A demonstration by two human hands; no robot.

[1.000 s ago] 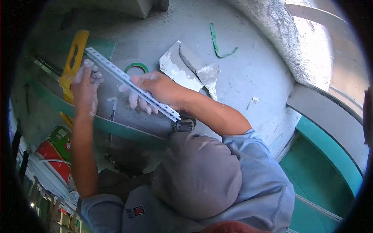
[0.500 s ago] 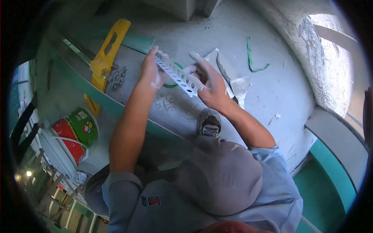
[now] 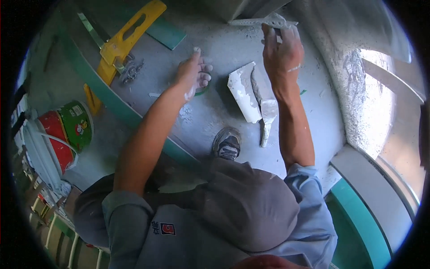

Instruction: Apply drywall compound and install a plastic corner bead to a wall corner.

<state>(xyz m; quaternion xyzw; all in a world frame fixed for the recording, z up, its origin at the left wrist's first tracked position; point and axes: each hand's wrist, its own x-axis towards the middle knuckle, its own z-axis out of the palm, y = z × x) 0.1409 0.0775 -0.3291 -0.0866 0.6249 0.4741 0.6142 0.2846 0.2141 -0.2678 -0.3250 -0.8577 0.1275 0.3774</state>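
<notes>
My right hand (image 3: 282, 51) grips a white perforated strip (image 3: 246, 22) near the top of the view, held crosswise beside the edge of a grey structure. My left hand (image 3: 196, 71) is open, fingers apart and dusted white, above a green tape roll (image 3: 201, 91) that it partly hides. Between and below my hands lies a white-smeared board (image 3: 240, 89), a putty-coated tool (image 3: 268, 114) at its right side. To the left is a large yellow tool (image 3: 134, 29) with a slotted handle and metal fittings.
A curved green panel edge (image 3: 130, 111) crosses the left floor, beside a red-and-green bucket (image 3: 57, 142) and a teal board piece (image 3: 168, 36). My shoe (image 3: 227, 143) is on the grey floor (image 3: 322, 125). A rough wall (image 3: 354, 103) and curved grey-and-teal ledge (image 3: 360, 184) border the right.
The white strip, held between both hands earlier, has moved up and away in my right hand and now lies crosswise. My left hand has let go of it.
</notes>
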